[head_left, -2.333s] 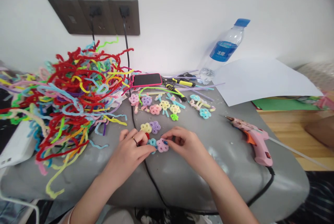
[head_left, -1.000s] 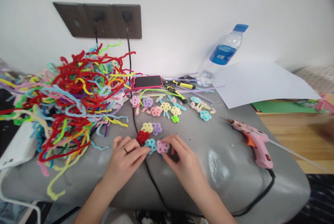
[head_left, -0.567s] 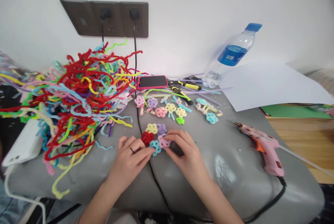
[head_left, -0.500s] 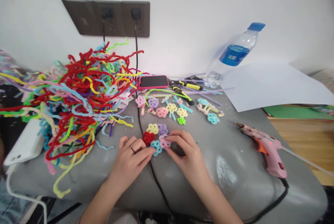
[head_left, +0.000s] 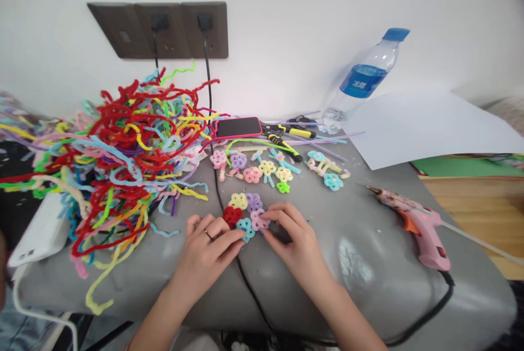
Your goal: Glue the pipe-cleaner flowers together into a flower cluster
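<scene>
Blue flower [head_left: 245, 228] and pink flower [head_left: 259, 220], both of fuzzy wire, lie on the near side of a loose ring on the grey table [head_left: 315, 299]; red flower [head_left: 232, 215], yellow flower [head_left: 238, 201] and purple flower [head_left: 254, 202] make up the rest of it. Left hand [head_left: 205, 243] has thumb and forefinger pinched on the edge of the blue flower; right hand [head_left: 295, 237] grips the outer edge of the pink one the same way. Hands apart, the two flowers between them, petals very close; whether joined, cannot tell. Step in hand, as judged: fitting blue against pink so the ring closes. Next move seems to call for light, level fingertip pressure, petals kept edge to edge without nudging the other three. Black cable [head_left: 251, 290] crosses the table by the left fingertips, a possible snag. Beyond the ring: more small flowers [head_left: 267, 167] in a scattered cluster, then phone [head_left: 238, 127] and yellow-black pliers [head_left: 301, 133]. To the left, a large tangle of coloured fuzzy wires [head_left: 135, 132]; to the right, pink glue gun [head_left: 426, 231] on its side, well apart from both hands; behind it, white paper [head_left: 426, 130] and a tilted bottle [head_left: 364, 79] against the wall
</scene>
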Demonstrator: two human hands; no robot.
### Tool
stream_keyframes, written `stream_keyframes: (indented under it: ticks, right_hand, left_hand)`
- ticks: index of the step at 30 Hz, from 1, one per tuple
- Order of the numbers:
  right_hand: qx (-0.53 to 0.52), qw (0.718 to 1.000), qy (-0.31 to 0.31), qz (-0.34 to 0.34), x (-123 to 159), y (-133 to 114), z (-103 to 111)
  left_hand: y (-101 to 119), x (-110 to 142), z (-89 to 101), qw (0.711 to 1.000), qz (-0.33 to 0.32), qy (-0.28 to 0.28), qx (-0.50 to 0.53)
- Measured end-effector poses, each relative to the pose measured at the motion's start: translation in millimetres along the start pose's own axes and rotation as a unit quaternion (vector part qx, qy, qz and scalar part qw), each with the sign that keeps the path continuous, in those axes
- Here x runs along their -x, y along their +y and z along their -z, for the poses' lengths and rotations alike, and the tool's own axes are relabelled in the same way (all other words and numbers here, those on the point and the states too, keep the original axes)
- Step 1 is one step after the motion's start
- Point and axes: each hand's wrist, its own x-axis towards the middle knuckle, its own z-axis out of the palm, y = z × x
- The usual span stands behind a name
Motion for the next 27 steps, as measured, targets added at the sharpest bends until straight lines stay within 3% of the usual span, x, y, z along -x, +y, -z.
stream_keyframes:
  ticks: [13,19,23,27]
  right_hand:
    - [-0.029,0.999,0.043,-0.005,-11,-3,5]
    - [-0.069,0.997,0.016,0.035,-29,3,18]
    - [-0.121,0.990,-0.023,0.066,-43,4,13]
    - [-0.137,0.988,-0.053,0.054,-47,5,8]
  left_hand:
    - [4,-1,-3.3,1.000,0.019,0.020,-0.001]
    - [3,-1,-2.4,1.000,0.017,0.018,0.004]
    - [3,-1,-1.6,1.000,0.022,0.011,0.007]
    - [3,0,-1.3,1.000,0.030,0.006,0.005]
